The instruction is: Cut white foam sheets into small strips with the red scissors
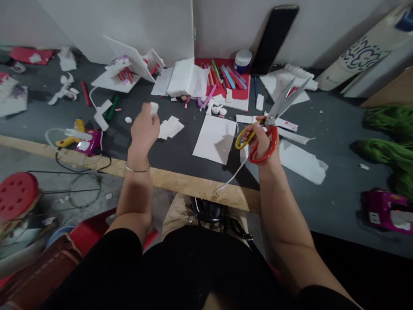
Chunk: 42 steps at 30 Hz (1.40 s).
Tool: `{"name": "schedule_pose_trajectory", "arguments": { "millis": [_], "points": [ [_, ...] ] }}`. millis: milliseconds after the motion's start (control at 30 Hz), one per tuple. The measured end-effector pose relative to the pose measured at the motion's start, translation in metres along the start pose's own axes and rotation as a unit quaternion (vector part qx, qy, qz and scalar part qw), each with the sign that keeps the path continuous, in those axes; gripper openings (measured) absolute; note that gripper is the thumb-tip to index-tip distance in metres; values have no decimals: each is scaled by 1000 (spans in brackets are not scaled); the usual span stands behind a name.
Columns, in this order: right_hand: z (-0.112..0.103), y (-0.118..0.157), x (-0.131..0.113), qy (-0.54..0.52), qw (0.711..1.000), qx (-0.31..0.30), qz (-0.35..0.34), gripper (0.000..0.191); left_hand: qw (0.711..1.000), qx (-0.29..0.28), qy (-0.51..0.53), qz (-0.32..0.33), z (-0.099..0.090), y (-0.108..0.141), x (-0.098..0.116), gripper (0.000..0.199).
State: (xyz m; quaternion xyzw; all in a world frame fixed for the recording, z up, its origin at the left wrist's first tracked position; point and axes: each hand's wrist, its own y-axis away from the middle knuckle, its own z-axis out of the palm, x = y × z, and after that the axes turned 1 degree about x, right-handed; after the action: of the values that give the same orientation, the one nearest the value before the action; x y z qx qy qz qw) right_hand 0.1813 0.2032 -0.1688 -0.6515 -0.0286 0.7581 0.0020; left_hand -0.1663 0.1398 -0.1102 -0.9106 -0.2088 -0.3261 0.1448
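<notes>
My right hand (262, 140) is closed around a pair of scissors (271, 120) with one red and one yellow handle loop. Their blades stand apart and point up toward the back of the table. In the fingers of my left hand (144, 127) is a small white piece of paper (154, 108), pinched above the dark tabletop. Several cut white pieces (171, 128) lie just right of that hand. Between my hands rests a white square sheet (215, 137). White paper strips (302, 161) lie beside and behind my right hand.
Coloured pens (226, 77) lie on a red sheet near a small jar (242, 61). A phone (274, 38) leans on the wall beside a large bottle (358, 56). Purple glue guns (90, 142) sit at both sides. Green yarn (390, 150) is far right, a red stool (17, 196) lower left.
</notes>
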Motion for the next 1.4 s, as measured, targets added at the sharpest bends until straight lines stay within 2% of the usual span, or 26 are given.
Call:
{"name": "schedule_pose_trajectory", "arguments": {
  "millis": [67, 267, 433, 533, 600, 700, 833, 1000, 1133, 1300, 1400],
  "points": [
    [0, 1, -1, 5, 1000, -6, 4, 58, 997, 5, -69, -30, 3, 0, -14, 24],
    [2, 2, -5, 16, 1000, 9, 21, 61, 998, -24, -58, -27, 30, -2, -37, 25],
    [2, 3, -6, 9, 1000, 10, 9, 55, 999, -6, -31, 4, 27, -19, -54, 31],
    [2, 3, -7, -35, 999, 23, 8, 52, 1000, 18, -10, -11, 20, -28, -58, 41],
    [2, 3, -7, -65, 997, 30, 12, 50, 999, 27, -9, -30, 14, -30, -58, 49],
    [2, 3, -7, -85, 996, 34, 16, 51, 995, 35, -74, -56, 6, -29, -52, 58],
    [3, 2, -5, -94, 994, 42, 26, 52, 979, 42, -180, -82, 2, -24, -45, 59],
    [2, -1, 0, -84, 995, 40, 22, 55, 972, 21, -213, -94, 6, -19, -39, 59],
    [1, -1, 2, -64, 997, 35, 10, 55, 974, 0, -215, -74, 8, -14, -37, 55],
    [1, 1, 0, -84, 995, 43, 10, 53, 976, 21, -215, -25, 5, 2, -27, 48],
    [-1, 0, 3, -78, 996, 34, 0, 52, 975, -41, -218, -5, 6, 17, -14, 50]
  ]
}}
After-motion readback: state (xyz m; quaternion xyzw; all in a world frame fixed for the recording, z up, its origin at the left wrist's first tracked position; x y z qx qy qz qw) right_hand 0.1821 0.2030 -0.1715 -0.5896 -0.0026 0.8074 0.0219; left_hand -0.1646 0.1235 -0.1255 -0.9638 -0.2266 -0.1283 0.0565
